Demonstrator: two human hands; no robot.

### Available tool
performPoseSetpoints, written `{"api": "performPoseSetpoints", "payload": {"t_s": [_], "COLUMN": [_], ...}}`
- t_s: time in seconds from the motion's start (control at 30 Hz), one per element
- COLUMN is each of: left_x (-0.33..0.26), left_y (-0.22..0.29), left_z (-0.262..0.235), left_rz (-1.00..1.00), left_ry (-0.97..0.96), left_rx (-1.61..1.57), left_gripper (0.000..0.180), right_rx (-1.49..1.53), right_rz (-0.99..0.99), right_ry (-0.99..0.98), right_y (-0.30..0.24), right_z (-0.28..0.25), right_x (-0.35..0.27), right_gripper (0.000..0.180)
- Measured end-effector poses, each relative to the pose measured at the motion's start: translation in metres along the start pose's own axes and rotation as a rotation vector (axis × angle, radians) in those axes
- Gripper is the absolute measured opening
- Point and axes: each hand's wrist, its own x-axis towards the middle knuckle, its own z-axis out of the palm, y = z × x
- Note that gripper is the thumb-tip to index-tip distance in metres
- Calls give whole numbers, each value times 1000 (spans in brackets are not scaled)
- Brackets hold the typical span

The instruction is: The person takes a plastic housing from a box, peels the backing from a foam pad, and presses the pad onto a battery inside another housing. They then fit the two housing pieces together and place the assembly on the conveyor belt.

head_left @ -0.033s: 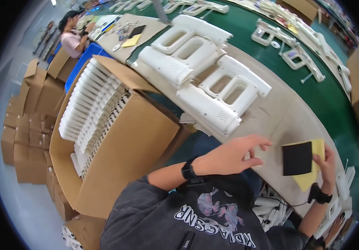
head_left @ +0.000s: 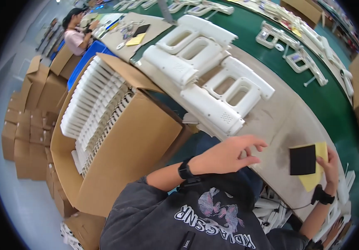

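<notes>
My left hand [head_left: 227,156] hovers open, fingers spread, over the near edge of the grey worktable [head_left: 288,125], just below a white plastic housing with two rectangular openings [head_left: 225,98]. Three more white housings [head_left: 188,48] lie beside it further back. My right hand [head_left: 328,164] grips a yellow sponge pad with a black face [head_left: 304,160], held flat against the tabletop at the right. Both wrists wear black bands.
A large open cardboard box [head_left: 142,141] packed with white plastic parts [head_left: 92,112] stands at my left. A green conveyor belt [head_left: 313,87] carries more white frames behind the table. Stacked cartons [head_left: 21,133] line the floor. Another person [head_left: 76,33] works at the far left.
</notes>
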Motion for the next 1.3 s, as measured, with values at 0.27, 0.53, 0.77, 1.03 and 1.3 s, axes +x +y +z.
{"api": "performPoseSetpoints", "payload": {"t_s": [0.27, 0.53, 0.77, 1.03, 1.3], "left_x": [-95, -232, -441, -548, -501], "left_y": [38, 120, 17, -31, -30], "left_z": [-72, -209, -409, -415, -438], "left_rz": [-153, -408, -1228, -1108, -999], "left_ry": [504, 850, 1063, 1402, 1045], "left_rx": [240, 986, 1163, 1085, 1233], "left_gripper": [29, 34, 101, 128, 118], "right_rx": [-1317, -808, -850, -719, -658], "right_rz": [-21, -263, -341, 58, 102], "right_ry": [150, -333, -590, -454, -422], "right_y": [125, -96, -114, -78, -110], "right_z": [-139, 54, 87, 50, 100], "right_x": [2, 22, 58, 66, 77], "right_gripper": [75, 47, 45, 39, 40]}}
